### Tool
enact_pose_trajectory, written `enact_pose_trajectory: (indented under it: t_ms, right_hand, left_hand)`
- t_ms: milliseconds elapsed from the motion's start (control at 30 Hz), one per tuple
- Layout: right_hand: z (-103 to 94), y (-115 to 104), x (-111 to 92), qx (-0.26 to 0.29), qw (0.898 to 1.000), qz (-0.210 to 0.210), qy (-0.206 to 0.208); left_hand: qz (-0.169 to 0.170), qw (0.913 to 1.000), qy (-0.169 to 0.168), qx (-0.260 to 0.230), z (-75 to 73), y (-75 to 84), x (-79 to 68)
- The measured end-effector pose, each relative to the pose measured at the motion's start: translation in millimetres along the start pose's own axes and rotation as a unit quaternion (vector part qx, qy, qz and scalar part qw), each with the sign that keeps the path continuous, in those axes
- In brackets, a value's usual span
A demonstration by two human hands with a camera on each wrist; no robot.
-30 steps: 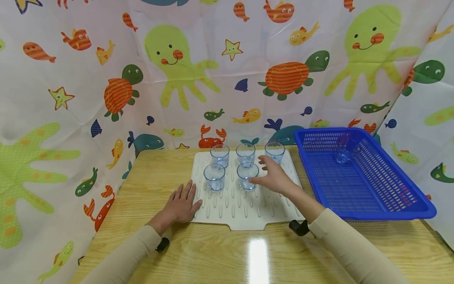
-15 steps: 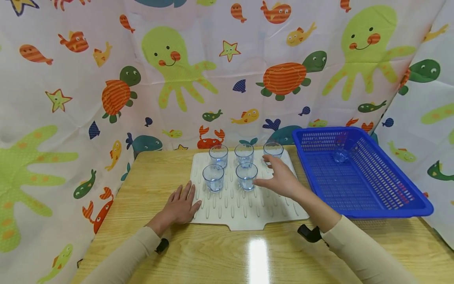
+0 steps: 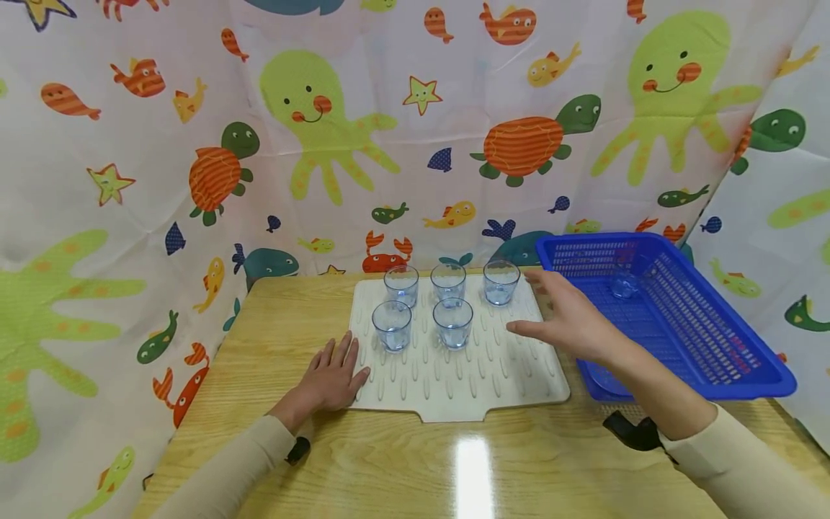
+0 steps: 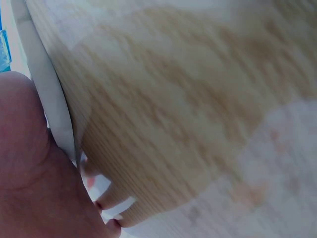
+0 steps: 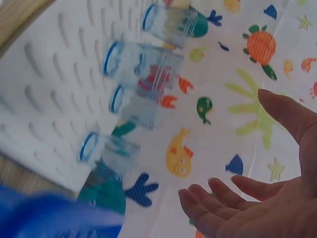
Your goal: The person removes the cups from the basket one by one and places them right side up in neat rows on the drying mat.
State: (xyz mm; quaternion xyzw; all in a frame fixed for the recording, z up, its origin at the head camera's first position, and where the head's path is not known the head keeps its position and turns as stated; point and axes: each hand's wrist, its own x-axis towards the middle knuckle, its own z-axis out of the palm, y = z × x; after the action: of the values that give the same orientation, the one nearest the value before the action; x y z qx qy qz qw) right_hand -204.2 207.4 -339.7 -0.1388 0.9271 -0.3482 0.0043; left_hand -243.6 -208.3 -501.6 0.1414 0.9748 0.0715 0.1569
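Several clear bluish glasses stand upright on a white ridged drying mat. Three make a back row: left glass, middle glass and right glass. Ahead of them are a front left glass and a front middle glass. My left hand rests flat at the mat's left edge; in the left wrist view part of that hand lies against the edge. Holding nothing, my right hand hovers over the mat's right edge, thumb and fingers spread apart. The right wrist view shows its empty palm.
A blue plastic basket stands right of the mat, with one glass in its far part. Under everything is a wooden table. A sea-animal curtain hangs behind and along both sides.
My right hand has moved away from the front middle glass, rightward to beside the basket, leaving that glass standing on the mat. The left hand has stayed in place.
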Motion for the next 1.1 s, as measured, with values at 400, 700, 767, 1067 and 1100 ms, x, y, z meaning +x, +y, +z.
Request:
enact_pose_trajectory:
  t_ms: [400, 700, 767, 1067, 1100]
  right_hand:
    - [-64.9, 53, 1, -0.058, 0.995, 0.068, 0.037]
    - [-95.4, 97, 18, -0.067, 0.99, 0.098, 0.075]
    - [-100.4, 106, 23, -0.069, 0.988, 0.108, 0.079]
    - [-110.1, 153, 36, -0.05, 0.983, 0.14, 0.107]
    - [-110.3, 157, 37, -0.047, 0.982, 0.145, 0.109]
  left_hand:
    - [-0.002, 1.0, -0.001, 0.001, 3.1, -2.5, 4.8]
    - [-0.004, 1.0, 0.003, 0.005, 4.6, -4.0, 6.0]
    - [-0.005, 1.0, 0.003, 0.003, 3.6, -3.7, 5.7]
    - [-0.007, 0.9999, 0.003, 0.009, 7.1, -5.3, 7.6]
    - [-0.008, 0.9999, 0.001, 0.01, 6.6, -5.4, 7.7]
